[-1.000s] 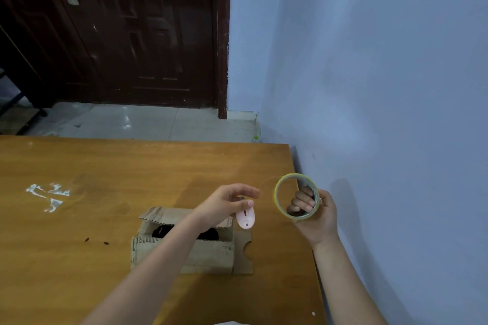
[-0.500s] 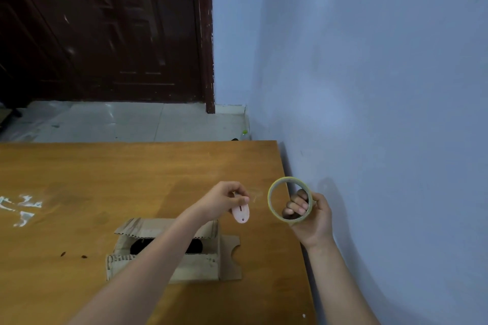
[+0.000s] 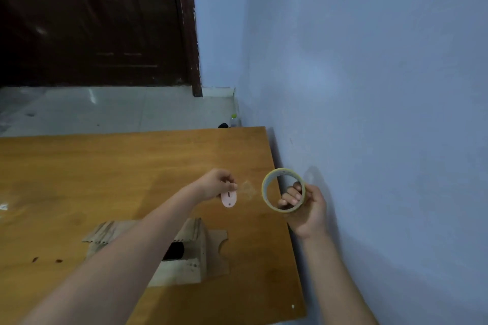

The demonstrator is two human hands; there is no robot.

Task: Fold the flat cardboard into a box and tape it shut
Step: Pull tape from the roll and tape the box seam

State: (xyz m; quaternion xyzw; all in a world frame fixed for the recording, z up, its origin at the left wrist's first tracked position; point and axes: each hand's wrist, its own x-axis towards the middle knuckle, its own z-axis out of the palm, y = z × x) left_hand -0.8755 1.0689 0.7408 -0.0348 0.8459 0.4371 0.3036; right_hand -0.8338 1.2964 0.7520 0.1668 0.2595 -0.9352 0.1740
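right grip (image 3: 307, 208) curled round tape roll (image 3: 284, 190), fingers hooked through the core, roll held upright above the worktop (image 3: 105, 166) edge by the blue wall (image 3: 369, 87)

left grip (image 3: 216, 184) pinching small pink oval cutter (image 3: 228, 198) at its top, cutter hanging below the fingertips; also appears to hold the free end of a clear tape strip (image 3: 248, 188), faint, running across toward the roll, end contact too blurred to confirm

grips apart, left one level with and left of the roll, gap between spanned by the strip

cardboard box (image 3: 190, 253) on worktop below and nearer than left grip, partly hidden under left forearm; folded up, top flaps raised and not closed, dark opening visible inside, one notched flap lying flat on the side toward right grip; neither grip touching it

beyond both grips: worktop far edge, grey tiled floor (image 3: 105, 111), dark wooden door (image 3: 92, 21); small green-capped item (image 3: 233, 116) on floor by the wall, too small to identify

few dark specks on worktop far left of the box
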